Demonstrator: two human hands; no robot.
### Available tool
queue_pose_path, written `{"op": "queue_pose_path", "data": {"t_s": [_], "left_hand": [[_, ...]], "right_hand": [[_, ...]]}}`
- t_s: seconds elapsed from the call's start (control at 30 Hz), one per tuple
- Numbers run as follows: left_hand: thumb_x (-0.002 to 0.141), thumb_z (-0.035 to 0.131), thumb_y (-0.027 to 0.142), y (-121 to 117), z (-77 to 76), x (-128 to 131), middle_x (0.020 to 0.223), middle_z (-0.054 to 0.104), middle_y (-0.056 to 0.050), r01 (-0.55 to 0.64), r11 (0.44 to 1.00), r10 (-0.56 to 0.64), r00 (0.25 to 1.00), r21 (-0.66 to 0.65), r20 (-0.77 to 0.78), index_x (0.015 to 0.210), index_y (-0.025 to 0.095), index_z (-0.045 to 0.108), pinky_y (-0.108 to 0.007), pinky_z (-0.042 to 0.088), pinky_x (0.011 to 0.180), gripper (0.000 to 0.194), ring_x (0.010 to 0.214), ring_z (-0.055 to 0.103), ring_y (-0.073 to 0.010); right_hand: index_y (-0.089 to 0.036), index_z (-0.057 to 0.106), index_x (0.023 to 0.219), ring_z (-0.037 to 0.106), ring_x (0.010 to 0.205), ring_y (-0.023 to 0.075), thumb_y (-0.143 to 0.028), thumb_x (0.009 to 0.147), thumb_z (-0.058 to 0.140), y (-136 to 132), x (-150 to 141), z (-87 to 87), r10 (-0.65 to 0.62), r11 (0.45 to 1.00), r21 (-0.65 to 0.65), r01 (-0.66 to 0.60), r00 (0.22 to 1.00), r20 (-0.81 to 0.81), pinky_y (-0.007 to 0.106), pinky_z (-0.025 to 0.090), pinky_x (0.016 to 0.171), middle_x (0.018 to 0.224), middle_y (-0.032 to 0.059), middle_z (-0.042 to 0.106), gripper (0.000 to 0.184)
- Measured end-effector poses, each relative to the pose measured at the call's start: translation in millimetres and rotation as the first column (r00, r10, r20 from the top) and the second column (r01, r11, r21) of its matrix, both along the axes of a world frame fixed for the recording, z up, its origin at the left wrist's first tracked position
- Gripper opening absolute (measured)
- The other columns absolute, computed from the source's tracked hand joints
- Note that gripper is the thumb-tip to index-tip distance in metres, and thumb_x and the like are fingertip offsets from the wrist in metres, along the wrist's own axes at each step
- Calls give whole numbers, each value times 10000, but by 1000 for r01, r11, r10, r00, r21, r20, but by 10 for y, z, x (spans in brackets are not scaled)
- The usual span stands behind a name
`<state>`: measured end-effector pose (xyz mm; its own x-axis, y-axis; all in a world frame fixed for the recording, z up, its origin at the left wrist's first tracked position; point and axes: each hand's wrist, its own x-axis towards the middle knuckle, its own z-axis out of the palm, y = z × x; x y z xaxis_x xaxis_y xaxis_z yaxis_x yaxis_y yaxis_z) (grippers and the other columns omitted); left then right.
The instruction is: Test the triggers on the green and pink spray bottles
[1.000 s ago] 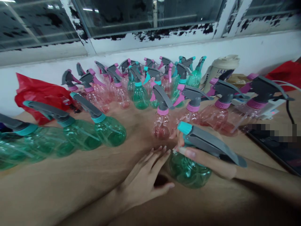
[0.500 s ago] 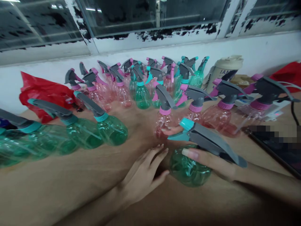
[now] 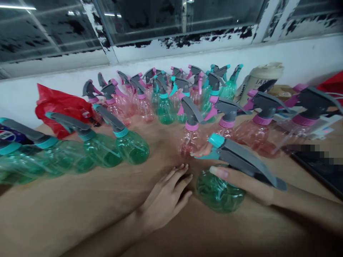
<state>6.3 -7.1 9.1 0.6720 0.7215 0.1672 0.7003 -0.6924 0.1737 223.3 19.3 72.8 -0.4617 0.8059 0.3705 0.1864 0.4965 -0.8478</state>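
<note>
Held green bottle (image 3: 221, 196): neck mostly hidden from me by the right hand (image 3: 250, 185).
Dark slab (image 3: 318, 175): cut by the right edge, partly pixelated.
Leftmost green bottle (image 3: 10, 147): cut off at left.
Pale cup (image 3: 254, 89): lettering I cannot read whole.

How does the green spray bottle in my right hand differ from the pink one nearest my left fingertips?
The green bottle has a turquoise nozzle; the pink bottle has a pink nozzle and collar. The green bottle is gripped by your right hand; the pink bottle stands on the table. The green bottle looks larger in view; the pink bottle, farther back, looks smaller. Both have see-through bodies and grey trigger heads.
</note>
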Motion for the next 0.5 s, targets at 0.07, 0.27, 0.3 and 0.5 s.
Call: {"op": "queue_pose_path", "data": {"t_s": [0.07,0.27,0.3,0.5], "left_hand": [[934,492,235,3,-5,1,1380,463,-121,-9,1000,9,1000,5,-2,1270,158,493,-464,381,1042,345,1306,387,-272],[940,486,253,-5,-28,-6,1407,432,-139,-1,1000,3,999,30,-39,1320,130,452,-446,366,1054,402,1309,382,-267],[943,479,256,-6,-28,-9,1413,425,-137,1,999,1,999,47,-40,1322,132,450,-446,364,1056,400,1314,374,-266],[966,412,268,8,-11,-17,1392,455,-122,19,992,-11,998,123,-59,1293,141,486,-443,385,1040,359,1293,406,-264]], "right_hand": [[-285,630,1062,667,972,226,-380,831,605,7,-1,1,5,1000,-23,-5,1000,10,365,545,883,1057,12,700,251],[-283,609,964,683,852,202,-307,834,596,-13,-1,27,-12,998,-63,14,1000,25,338,568,784,914,-5,700,133],[-281,604,931,681,818,200,-311,831,599,-16,-4,37,-18,998,-62,19,1000,19,339,571,759,880,-5,693,105],[-254,573,810,608,635,160,-367,847,567,-8,-6,34,-26,999,-19,26,999,20,316,534,611,729,-6,614,118]]}}
